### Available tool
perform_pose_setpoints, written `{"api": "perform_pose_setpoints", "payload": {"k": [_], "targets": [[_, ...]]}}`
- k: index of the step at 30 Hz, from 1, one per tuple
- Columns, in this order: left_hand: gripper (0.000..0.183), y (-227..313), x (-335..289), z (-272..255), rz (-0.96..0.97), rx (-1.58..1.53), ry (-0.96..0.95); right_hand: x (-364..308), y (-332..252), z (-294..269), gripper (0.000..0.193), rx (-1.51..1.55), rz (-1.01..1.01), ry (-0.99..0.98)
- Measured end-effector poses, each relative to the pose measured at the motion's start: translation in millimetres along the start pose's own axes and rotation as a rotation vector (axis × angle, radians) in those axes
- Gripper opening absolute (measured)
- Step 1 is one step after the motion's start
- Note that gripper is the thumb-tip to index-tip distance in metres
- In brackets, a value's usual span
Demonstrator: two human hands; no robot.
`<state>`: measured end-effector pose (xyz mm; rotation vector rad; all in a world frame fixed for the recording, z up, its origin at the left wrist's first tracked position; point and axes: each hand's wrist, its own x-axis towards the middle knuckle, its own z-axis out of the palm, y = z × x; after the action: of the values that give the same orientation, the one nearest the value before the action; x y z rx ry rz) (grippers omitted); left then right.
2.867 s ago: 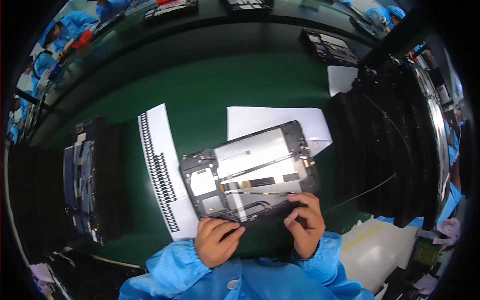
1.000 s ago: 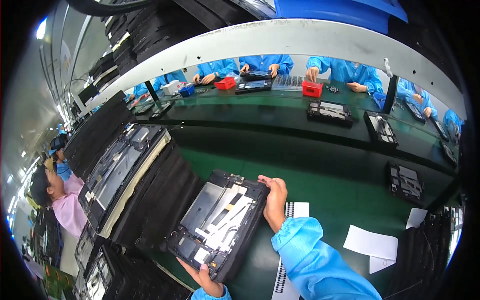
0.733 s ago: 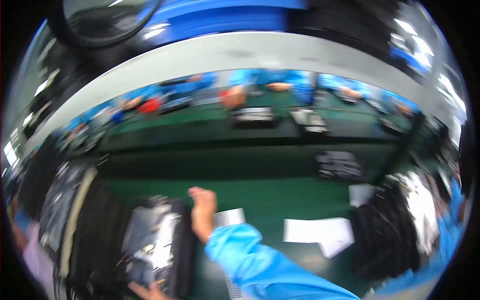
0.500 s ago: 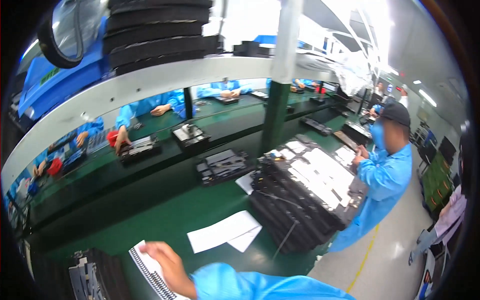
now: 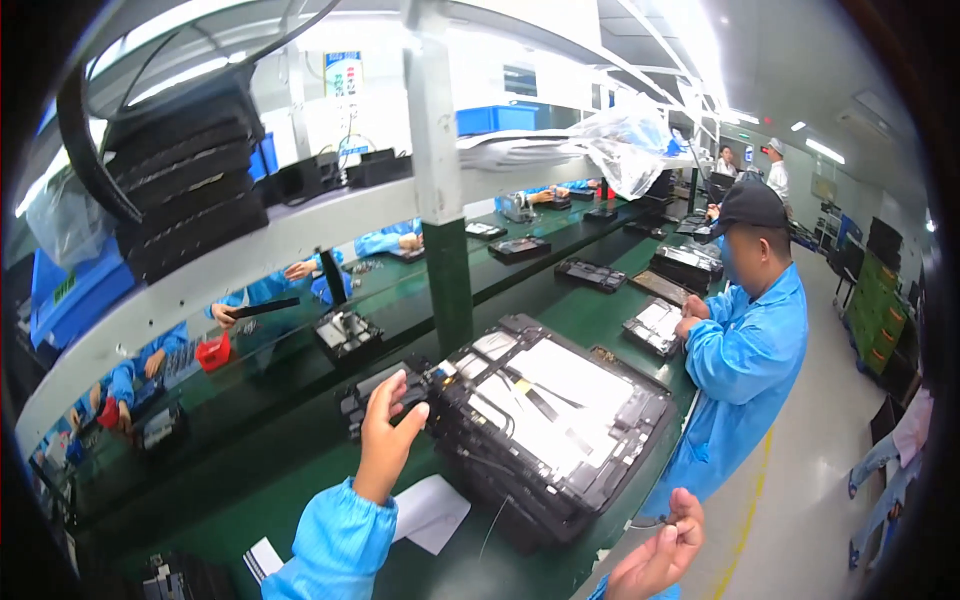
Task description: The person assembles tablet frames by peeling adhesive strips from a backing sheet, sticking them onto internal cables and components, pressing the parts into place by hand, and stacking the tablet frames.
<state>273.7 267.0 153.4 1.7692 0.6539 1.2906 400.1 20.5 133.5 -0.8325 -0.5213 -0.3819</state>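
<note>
My left hand (image 5: 392,437) is raised beside a stack of laptop-like chassis parts in black trays (image 5: 560,400), its thumb and fingers apart and nothing in them. It hangs in front of a dark chassis part (image 5: 372,395), partly hiding it. At the bottom right, my right hand (image 5: 655,555) is held in the air off the stack's near right corner. Its fingers are loosely bent with a gap to the thumb, and I make out nothing held. White paper (image 5: 435,512) lies on the green table behind my left sleeve, and a white strip with black marks (image 5: 262,560) is left of it.
A person in a blue smock and black cap (image 5: 750,320) works over a chassis (image 5: 655,325) at the right. A white shelf beam and post (image 5: 437,150) cross above the table. Several workers' hands and red bins (image 5: 212,352) line the far bench. More trays (image 5: 185,575) sit at lower left.
My right hand has left the marked white strip and moved right. My left hand has come into view beside the stack. The view has turned, bringing the stack nearer the middle.
</note>
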Motion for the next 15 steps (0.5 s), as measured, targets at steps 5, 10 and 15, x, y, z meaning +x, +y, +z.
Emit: {"api": "perform_pose_setpoints", "payload": {"k": [5,10,15], "targets": [[0.034,-7.8,35.2,28.8,-0.185,-0.129,-0.124,19.0,28.2,17.2,0.010,-0.038,0.012,0.103],[0.031,3.1,29.9,38.4,-0.120,-0.184,-0.032,30.9,54.6,38.5,0.011,0.048,0.086,0.036],[0.028,43.7,5.8,31.6,-0.116,-0.407,0.005,43.3,30.6,44.5,0.011,0.341,0.237,0.096]]}}
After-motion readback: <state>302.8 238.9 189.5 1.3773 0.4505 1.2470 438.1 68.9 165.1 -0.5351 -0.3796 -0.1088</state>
